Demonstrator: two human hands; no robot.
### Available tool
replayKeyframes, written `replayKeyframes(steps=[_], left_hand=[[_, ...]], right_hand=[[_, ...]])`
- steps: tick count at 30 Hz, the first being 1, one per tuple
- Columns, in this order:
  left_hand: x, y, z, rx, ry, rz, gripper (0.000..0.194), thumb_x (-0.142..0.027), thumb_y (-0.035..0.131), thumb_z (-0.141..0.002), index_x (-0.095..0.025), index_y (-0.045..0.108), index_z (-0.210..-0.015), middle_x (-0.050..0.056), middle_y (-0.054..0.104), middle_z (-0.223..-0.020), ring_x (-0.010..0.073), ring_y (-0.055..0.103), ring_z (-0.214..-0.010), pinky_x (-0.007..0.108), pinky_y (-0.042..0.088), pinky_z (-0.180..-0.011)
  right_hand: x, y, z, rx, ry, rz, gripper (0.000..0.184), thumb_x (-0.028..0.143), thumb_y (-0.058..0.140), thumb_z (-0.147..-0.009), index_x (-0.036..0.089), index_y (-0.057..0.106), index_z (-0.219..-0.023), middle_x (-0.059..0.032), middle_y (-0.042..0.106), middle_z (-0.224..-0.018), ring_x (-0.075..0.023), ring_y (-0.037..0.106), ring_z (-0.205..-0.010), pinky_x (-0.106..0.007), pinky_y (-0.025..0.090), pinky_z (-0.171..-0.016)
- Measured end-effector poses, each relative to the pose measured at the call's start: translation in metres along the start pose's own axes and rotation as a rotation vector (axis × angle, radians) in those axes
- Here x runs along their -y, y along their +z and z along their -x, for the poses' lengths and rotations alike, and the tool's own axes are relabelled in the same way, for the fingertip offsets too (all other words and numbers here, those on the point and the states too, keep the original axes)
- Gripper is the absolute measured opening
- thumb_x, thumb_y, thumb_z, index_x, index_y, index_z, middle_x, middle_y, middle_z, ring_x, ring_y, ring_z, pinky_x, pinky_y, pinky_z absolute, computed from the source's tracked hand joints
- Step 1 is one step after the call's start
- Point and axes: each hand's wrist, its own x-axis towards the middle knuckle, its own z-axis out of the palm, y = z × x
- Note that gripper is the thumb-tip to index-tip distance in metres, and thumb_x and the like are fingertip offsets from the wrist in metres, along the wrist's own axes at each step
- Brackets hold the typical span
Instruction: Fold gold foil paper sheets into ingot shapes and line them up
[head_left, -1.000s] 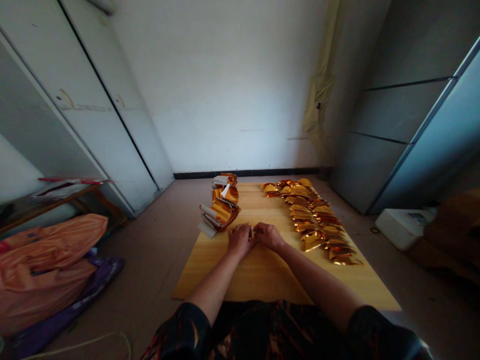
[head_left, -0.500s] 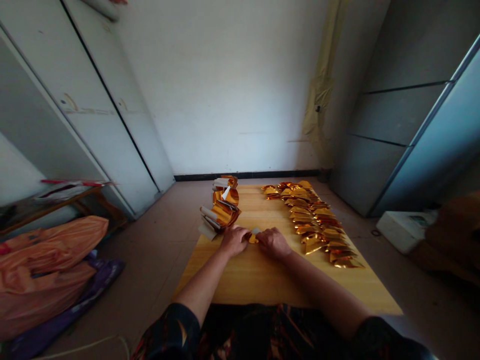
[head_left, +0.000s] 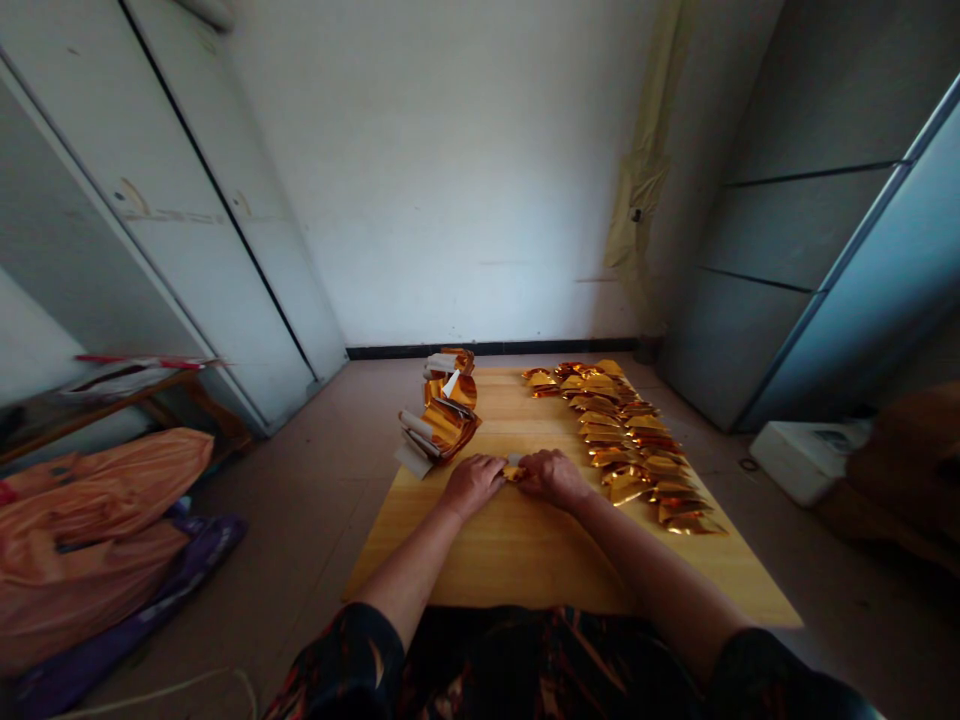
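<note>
Between my hands, low over the wooden table (head_left: 540, 560), is a small piece of gold foil paper (head_left: 512, 472) with a greyish-white part at its far edge. My left hand (head_left: 475, 484) is closed on its left end. My right hand (head_left: 553, 477) grips the right end, fingers curled over it. Most of the paper is hidden by the fingers. Beyond my left hand lie fanned stacks of gold foil sheets (head_left: 452, 422) with pale backs. To the right of my right hand, folded gold paper pieces (head_left: 600, 418) lie in overlapping rows.
Wardrobe doors (head_left: 202, 200) stand at the left, a grey cabinet (head_left: 787, 220) at the right. An orange cloth or bag (head_left: 112, 540) is heaped at the lower left. A white box (head_left: 802, 455) sits on the floor beyond the table's right edge.
The hands were close together, then drew apart, showing the gold paper between them. Since half a second ago the left hand has come slightly back toward the right. The stacks and rows look unchanged.
</note>
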Motion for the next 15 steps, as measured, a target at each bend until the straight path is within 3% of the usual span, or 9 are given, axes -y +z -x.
replayKeyframes(steps=[8, 11, 15], left_hand=[[-0.001, 0.006, 0.002, -0.058, 0.098, -0.068, 0.022, -0.032, 0.045, -0.092, -0.021, 0.064, -0.097, 0.008, 0.065, -0.091, 0.0210, 0.057, -0.091, 0.034, 0.043, -0.083], [-0.002, 0.012, 0.004, -0.098, 0.167, -0.085, 0.018, -0.034, 0.053, -0.088, -0.020, 0.064, -0.092, 0.007, 0.063, -0.086, 0.0207, 0.057, -0.088, 0.034, 0.043, -0.081], [-0.003, 0.019, 0.003, -0.184, 0.148, 0.002, 0.015, -0.016, 0.059, -0.082, -0.021, 0.065, -0.095, 0.005, 0.066, -0.086, 0.0177, 0.059, -0.086, 0.030, 0.045, -0.080]], right_hand=[[0.001, 0.015, 0.003, -0.057, -0.006, 0.055, 0.019, 0.027, 0.050, -0.088, 0.018, 0.064, -0.098, -0.0088, 0.066, -0.094, -0.0199, 0.056, -0.091, -0.029, 0.036, -0.079], [0.001, 0.012, 0.007, -0.045, -0.044, 0.097, 0.020, 0.022, 0.045, -0.091, 0.018, 0.064, -0.093, -0.0091, 0.066, -0.092, -0.0204, 0.054, -0.091, -0.030, 0.036, -0.079], [-0.002, 0.011, 0.010, -0.049, -0.029, 0.069, 0.023, 0.022, 0.044, -0.093, 0.020, 0.066, -0.092, -0.0076, 0.066, -0.092, -0.0192, 0.053, -0.090, -0.028, 0.037, -0.079]])
